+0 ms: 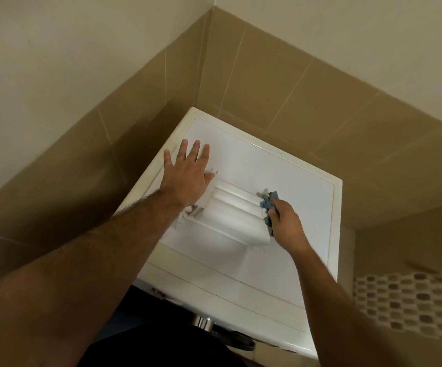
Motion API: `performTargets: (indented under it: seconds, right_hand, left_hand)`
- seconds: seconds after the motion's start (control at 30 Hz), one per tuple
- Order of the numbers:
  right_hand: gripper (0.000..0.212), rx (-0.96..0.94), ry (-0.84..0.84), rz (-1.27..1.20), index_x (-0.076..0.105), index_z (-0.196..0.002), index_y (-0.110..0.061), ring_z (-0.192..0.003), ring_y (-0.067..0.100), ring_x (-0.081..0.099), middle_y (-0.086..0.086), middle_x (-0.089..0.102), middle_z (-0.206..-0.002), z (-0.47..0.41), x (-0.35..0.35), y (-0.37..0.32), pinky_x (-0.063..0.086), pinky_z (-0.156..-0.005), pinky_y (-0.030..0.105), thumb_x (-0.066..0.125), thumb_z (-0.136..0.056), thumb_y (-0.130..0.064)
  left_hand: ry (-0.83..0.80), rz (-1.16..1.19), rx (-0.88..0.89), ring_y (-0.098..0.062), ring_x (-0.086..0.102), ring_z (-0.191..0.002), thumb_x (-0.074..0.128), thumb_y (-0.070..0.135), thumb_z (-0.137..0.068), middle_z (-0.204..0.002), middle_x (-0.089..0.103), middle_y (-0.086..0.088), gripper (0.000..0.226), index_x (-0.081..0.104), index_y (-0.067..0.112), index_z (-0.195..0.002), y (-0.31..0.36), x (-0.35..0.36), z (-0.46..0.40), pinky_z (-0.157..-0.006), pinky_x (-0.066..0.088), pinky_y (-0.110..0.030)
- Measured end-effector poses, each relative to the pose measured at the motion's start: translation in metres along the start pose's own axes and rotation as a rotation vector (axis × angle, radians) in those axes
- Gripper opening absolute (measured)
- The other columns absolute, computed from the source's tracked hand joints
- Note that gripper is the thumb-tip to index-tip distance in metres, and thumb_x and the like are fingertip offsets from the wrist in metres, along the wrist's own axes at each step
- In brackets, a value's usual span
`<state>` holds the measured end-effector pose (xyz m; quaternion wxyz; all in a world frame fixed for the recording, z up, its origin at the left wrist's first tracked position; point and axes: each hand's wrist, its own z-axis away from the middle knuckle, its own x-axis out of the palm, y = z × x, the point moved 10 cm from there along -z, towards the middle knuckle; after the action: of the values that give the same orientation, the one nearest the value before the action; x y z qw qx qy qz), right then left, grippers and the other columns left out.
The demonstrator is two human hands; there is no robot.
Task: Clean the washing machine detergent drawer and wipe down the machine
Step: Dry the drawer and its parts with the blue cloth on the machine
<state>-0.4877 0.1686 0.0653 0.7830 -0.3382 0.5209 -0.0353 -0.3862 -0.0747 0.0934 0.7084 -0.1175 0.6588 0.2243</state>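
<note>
The white detergent drawer (230, 215) lies upside down on the white top of the washing machine (294, 181). My left hand (188, 173) is spread flat with straight fingers, its palm over the drawer's far left end and its fingertips over the machine top. My right hand (284, 221) grips a crumpled blue cloth (267, 205) and holds it against the drawer's right end. Part of the cloth is hidden inside my fist.
The machine stands in a corner of brown tiled walls (241, 88). A mosaic tile strip (410, 303) shows low on the right. The machine's front edge and dark door rim (241, 340) are just below my arms.
</note>
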Motion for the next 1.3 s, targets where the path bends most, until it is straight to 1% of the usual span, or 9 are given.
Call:
performTargets:
  seconds: [0.17, 0.37, 0.4, 0.43, 0.47, 0.57, 0.7, 0.87, 1.3]
  right_hand:
    - [0.043, -0.234, -0.062, 0.128, 0.045, -0.145, -0.015, -0.124, 0.017, 0.048, 0.001, 0.05, -0.14, 0.025, 0.006, -0.029, 0.028, -0.101, 0.013, 0.043, -0.102, -0.016]
    - [0.04, -0.138, -0.172, -0.112, 0.044, -0.137, -0.011, -0.078, 0.027, 0.059, 0.002, 0.05, -0.1, 0.016, 0.012, -0.042, 0.042, -0.063, 0.02, 0.038, -0.098, -0.001]
    - [0.04, -0.126, -0.218, -0.112, 0.045, -0.137, -0.009, -0.096, 0.03, 0.061, -0.002, 0.046, -0.1, 0.022, 0.013, -0.039, 0.053, -0.08, 0.019, 0.037, -0.1, 0.001]
    - [0.041, -0.125, -0.265, -0.093, 0.042, -0.142, -0.007, -0.118, 0.026, 0.054, -0.002, 0.014, -0.123, 0.028, 0.015, -0.034, 0.024, -0.104, 0.023, 0.037, -0.102, -0.001]
    - [0.043, -0.143, -0.27, -0.027, 0.039, -0.146, -0.008, -0.133, 0.02, 0.045, 0.0, 0.039, -0.147, 0.03, 0.013, -0.029, 0.029, -0.109, 0.011, 0.039, -0.103, -0.006]
    - [0.04, -0.179, -0.173, 0.102, 0.045, -0.143, -0.008, -0.126, 0.007, 0.041, -0.003, 0.044, -0.142, 0.018, 0.001, -0.026, 0.021, -0.098, -0.003, 0.043, -0.103, -0.011]
    - [0.022, -0.169, -0.062, -0.017, 0.063, -0.102, -0.001, -0.071, -0.005, 0.057, -0.001, 0.065, -0.09, -0.007, 0.016, -0.059, 0.039, -0.073, 0.009, 0.042, -0.101, -0.007]
    - [0.04, -0.28, -0.158, 0.049, 0.046, -0.141, -0.007, -0.121, 0.023, 0.053, 0.01, 0.054, -0.138, -0.004, 0.056, -0.112, 0.035, -0.099, 0.015, 0.045, -0.102, -0.015]
    - [0.036, -0.239, 0.005, 0.181, 0.054, -0.133, -0.009, -0.119, 0.029, 0.054, 0.012, 0.058, -0.131, -0.021, 0.069, -0.127, 0.042, -0.105, 0.039, 0.053, -0.098, -0.018]
  left_hand:
    - [-0.015, 0.024, 0.001, -0.032, -0.01, -0.148, 0.021, 0.059, -0.096, -0.163, -0.007, -0.006, 0.073, -0.005, 0.023, -0.154, 0.001, 0.001, 0.0, -0.115, 0.004, -0.06]
    - [-0.015, 0.024, 0.007, -0.032, -0.01, -0.148, 0.021, 0.059, -0.096, -0.162, -0.009, -0.007, 0.073, -0.006, 0.023, -0.154, 0.0, 0.0, 0.0, -0.116, 0.005, -0.06]
    - [-0.015, 0.024, 0.012, -0.032, -0.01, -0.148, 0.021, 0.058, -0.097, -0.162, -0.009, -0.007, 0.072, -0.006, 0.024, -0.154, 0.001, 0.0, -0.001, -0.116, 0.005, -0.06]
    - [-0.015, 0.021, 0.015, -0.032, -0.01, -0.148, 0.021, 0.058, -0.097, -0.162, -0.009, -0.007, 0.072, -0.006, 0.024, -0.154, 0.001, 0.001, 0.0, -0.116, 0.005, -0.06]
    - [-0.015, 0.015, 0.019, -0.032, -0.01, -0.148, 0.02, 0.058, -0.097, -0.162, -0.009, -0.007, 0.072, -0.006, 0.024, -0.154, 0.003, 0.001, 0.0, -0.116, 0.004, -0.06]
    - [-0.024, 0.041, 0.01, -0.031, -0.009, -0.148, 0.023, 0.059, -0.096, -0.162, -0.009, -0.006, 0.075, -0.008, 0.022, -0.154, 0.004, 0.002, 0.0, -0.116, 0.005, -0.059]
    - [-0.049, 0.105, -0.035, -0.028, -0.008, -0.149, 0.029, 0.057, -0.097, -0.163, -0.008, -0.004, 0.08, -0.011, 0.016, -0.153, 0.0, 0.003, 0.0, -0.117, 0.004, -0.058]
    - [-0.066, 0.092, -0.051, -0.029, -0.009, -0.149, 0.028, 0.052, -0.099, -0.162, -0.01, -0.005, 0.075, -0.01, 0.016, -0.153, 0.0, 0.002, 0.0, -0.117, 0.004, -0.057]
    - [-0.059, 0.101, -0.051, -0.031, -0.005, -0.149, 0.028, 0.051, -0.1, -0.163, -0.006, -0.007, 0.073, -0.009, 0.018, -0.153, 0.0, 0.005, 0.0, -0.116, 0.005, -0.057]
